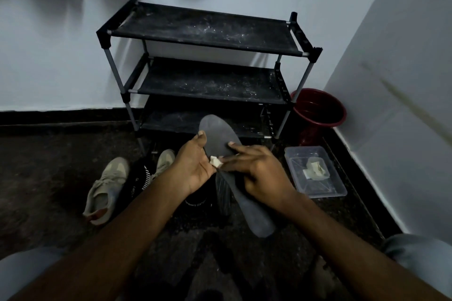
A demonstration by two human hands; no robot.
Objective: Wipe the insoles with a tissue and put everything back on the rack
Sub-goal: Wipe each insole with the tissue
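A grey insole [247, 203] is held slanted above the floor in front of the black three-shelf rack [203, 32]. My left hand [193, 168] grips its left edge, thumb on top near the toe end. My right hand [259, 173] lies across the insole's middle and pinches a small crumpled white tissue [215, 161] against it with its fingertips. Two beige sneakers [107, 186] [164, 161] lie on the floor to the left. Between and below them are black shoes [139, 178], partly hidden by my left arm.
A clear plastic box [335, 193] holding folded tissue pieces [315, 168] sits on the floor at the right. Behind it a red bucket [318, 110] stands in the wall corner. The rack's shelves are dusty and bare. My knees show at both lower corners.
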